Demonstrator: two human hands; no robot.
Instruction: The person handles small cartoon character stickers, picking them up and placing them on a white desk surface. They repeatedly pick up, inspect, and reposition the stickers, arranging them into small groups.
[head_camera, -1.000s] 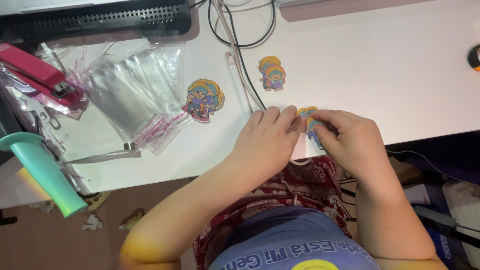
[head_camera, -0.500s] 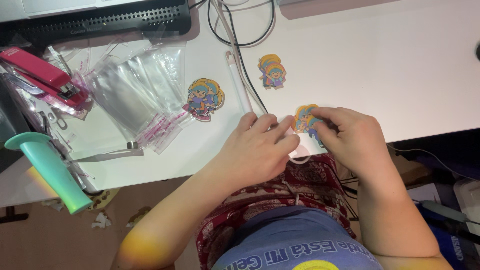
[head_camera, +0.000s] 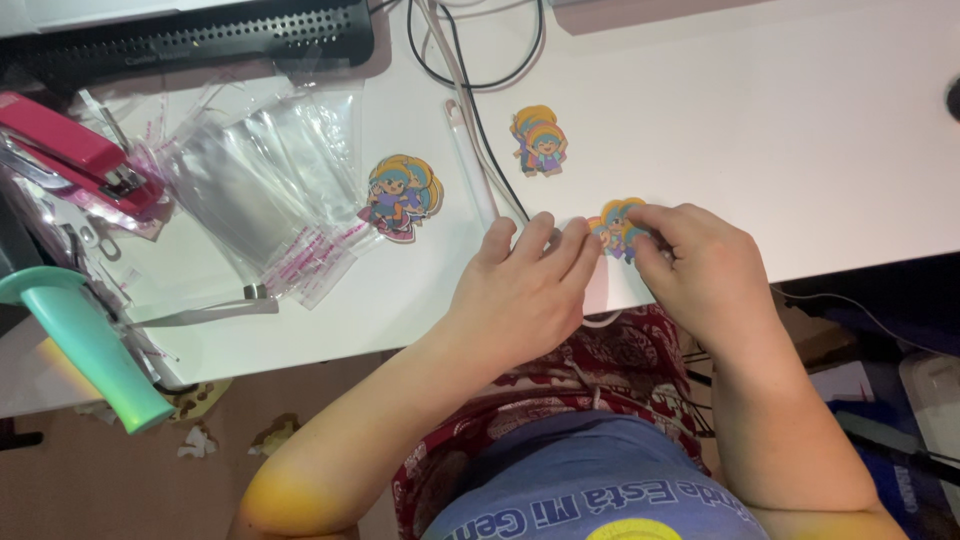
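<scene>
While both hands meet, cartoon sticker (head_camera: 617, 226) seemingly pinched between fingertips.

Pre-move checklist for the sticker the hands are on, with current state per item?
1. Both hands on the sticker: ok. The left hand and right hand meet at the cartoon sticker near the front edge of the white desk.
2. Sticker held or just pressed flat: cannot tell; fingers cover its lower part.
3. Clear bags within reach: ok. The pile of clear bags lies left of the hands, untouched.
4. Other stickers apart from the hands: ok. One sticker lies beside the bags, another farther back.
5. Cables away from the work: not ok. The cables run down close to the left hand.
</scene>
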